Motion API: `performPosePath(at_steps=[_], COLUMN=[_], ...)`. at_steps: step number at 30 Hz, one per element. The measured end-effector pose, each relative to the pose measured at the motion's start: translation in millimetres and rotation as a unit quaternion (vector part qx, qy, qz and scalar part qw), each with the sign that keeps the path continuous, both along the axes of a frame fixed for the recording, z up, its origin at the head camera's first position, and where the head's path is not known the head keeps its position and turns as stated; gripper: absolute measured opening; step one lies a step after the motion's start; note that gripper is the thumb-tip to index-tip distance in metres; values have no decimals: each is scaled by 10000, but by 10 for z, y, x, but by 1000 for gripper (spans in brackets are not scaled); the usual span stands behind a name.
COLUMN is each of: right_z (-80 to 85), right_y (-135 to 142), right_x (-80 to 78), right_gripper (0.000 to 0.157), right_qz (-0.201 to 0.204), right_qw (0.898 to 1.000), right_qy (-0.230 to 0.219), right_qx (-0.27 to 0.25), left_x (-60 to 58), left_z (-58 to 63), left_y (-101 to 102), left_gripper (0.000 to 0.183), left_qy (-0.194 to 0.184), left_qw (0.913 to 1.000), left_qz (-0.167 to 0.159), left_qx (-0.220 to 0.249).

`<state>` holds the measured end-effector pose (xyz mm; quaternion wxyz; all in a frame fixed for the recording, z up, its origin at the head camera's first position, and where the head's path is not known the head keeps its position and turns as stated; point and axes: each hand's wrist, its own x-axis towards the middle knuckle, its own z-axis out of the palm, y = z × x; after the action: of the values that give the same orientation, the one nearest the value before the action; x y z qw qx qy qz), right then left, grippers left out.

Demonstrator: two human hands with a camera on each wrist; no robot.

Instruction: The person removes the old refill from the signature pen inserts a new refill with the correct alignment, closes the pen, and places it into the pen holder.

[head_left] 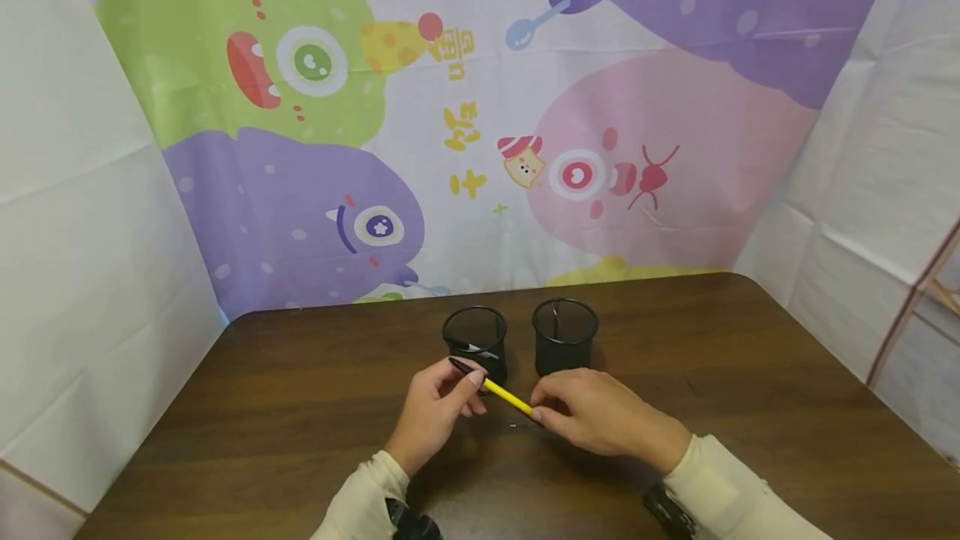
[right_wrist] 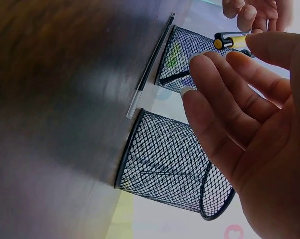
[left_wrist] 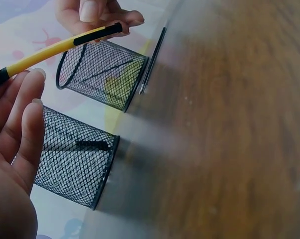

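Observation:
A yellow pen (head_left: 508, 397) with a black grip and black clip slants between the two hands, above the table. My left hand (head_left: 435, 411) pinches it at the black grip end between thumb and fingers. At the clip end, the thumb and forefinger of my right hand (head_left: 600, 415) pinch the barrel, its other fingers loosely bent in the right wrist view. A thin pen refill (right_wrist: 150, 67), dark with a clear end, lies on the table beneath the hands, just in front of the mesh cups. From the head view it is mostly hidden by the right hand.
Two black mesh pen cups stand side by side at the back. The left cup (head_left: 474, 327) has a black-and-white pen (head_left: 474, 349) in it; the right cup (head_left: 566, 348) contains a thin dark stick (head_left: 557, 323). Behind the brown table (head_left: 300, 407) hangs a cartoon-printed cloth (head_left: 495, 257).

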<state>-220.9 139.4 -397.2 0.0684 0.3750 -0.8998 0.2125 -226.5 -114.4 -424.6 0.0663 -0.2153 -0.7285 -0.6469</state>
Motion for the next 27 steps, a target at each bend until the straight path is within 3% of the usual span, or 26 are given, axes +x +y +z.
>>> performPosePath(at_steps=[8,16,27], right_z=[-5,-16,-16], right_y=[31,-15,12], right_x=[14,12,15], right_gripper=[6,5,7], right_qz=[-84,110,95], right_qw=[9999,9999,9997], right_qy=[-129,-56,-154], right_qx=[25,-34,134], left_x=[-13,-34,-48], left_z=[-9,-11,22], left_y=[25,-33,-33], left_gripper=[22,15,14], left_qy=[191,390,694], left_qw=[9997,9983,9904], left_qz=[170,427,1154], left_qx=[-13,81,318])
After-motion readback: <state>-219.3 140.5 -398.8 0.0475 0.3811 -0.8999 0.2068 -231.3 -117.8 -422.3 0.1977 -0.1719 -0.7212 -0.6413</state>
